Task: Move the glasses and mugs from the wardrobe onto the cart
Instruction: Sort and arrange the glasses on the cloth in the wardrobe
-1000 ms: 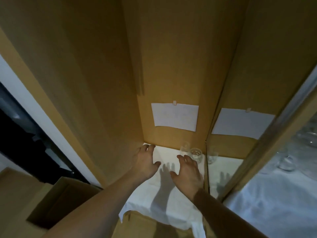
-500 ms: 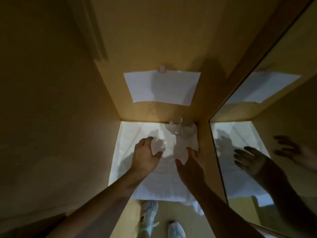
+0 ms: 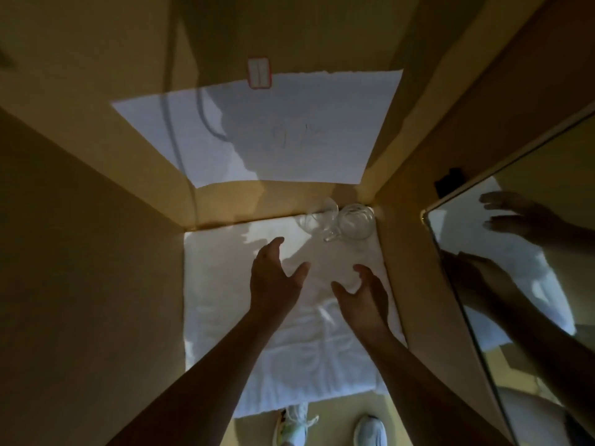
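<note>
Both hands have come deeper into the wardrobe, the left hand [image 3: 273, 278] and right hand [image 3: 363, 291] spread and empty, reaching toward the glass mug [image 3: 354, 222] and the glass [image 3: 317, 217] at the cloth's [image 3: 225, 284] far right corner; next each must close around one.

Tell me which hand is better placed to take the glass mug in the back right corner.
The right hand: it is open just in front of the glass mug, while the left hand is further left.

Left hand [image 3: 273, 278] and right hand [image 3: 363, 294] reach forward (fingers relaxed).
</note>
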Available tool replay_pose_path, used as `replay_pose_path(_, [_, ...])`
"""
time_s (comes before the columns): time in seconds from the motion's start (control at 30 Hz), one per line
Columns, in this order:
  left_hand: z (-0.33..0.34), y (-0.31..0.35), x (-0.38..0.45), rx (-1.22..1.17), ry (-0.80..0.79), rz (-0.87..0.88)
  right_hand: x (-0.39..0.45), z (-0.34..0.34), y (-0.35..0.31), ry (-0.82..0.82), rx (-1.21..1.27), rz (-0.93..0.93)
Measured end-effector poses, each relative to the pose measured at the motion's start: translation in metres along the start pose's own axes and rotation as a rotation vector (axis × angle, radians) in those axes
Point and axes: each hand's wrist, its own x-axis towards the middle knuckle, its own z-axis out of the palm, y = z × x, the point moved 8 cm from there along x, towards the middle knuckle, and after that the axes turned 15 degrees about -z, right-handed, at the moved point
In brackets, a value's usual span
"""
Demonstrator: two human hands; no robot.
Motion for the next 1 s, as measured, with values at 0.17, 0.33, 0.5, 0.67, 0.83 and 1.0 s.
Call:
replay_pose_path(0.17, [0.031,-0.001,0.049,-0.079,0.007,0.012,0.046,0.039,0.028,-0.021,0.271,0.177])
replay_pose_path(0.33, [0.062,-0.008,0.085,-0.1,0.002,0.027,0.075,0.072,0.045,0.067,0.704,0.317])
replay_pose_path(0.5, [0.086,0.004,0.109,-0.135,-0.048,0.077,0.097,0.092,0.05,0.031,0.955,0.318])
replay_pose_path(0.67, [0.094,0.018,0.121,-0.144,-0.059,0.121,0.104,0.109,0.045,-0.116,1.079,0.286])
replay_pose_path(0.83, [0.096,0.028,0.127,-0.156,-0.071,0.111,0.096,0.11,0.049,-0.1,1.215,0.368])
replay_pose_path(1.0, [0.093,0.042,0.128,-0.135,-0.049,0.204,0.068,0.101,0.076,0.062,1.129,0.46])
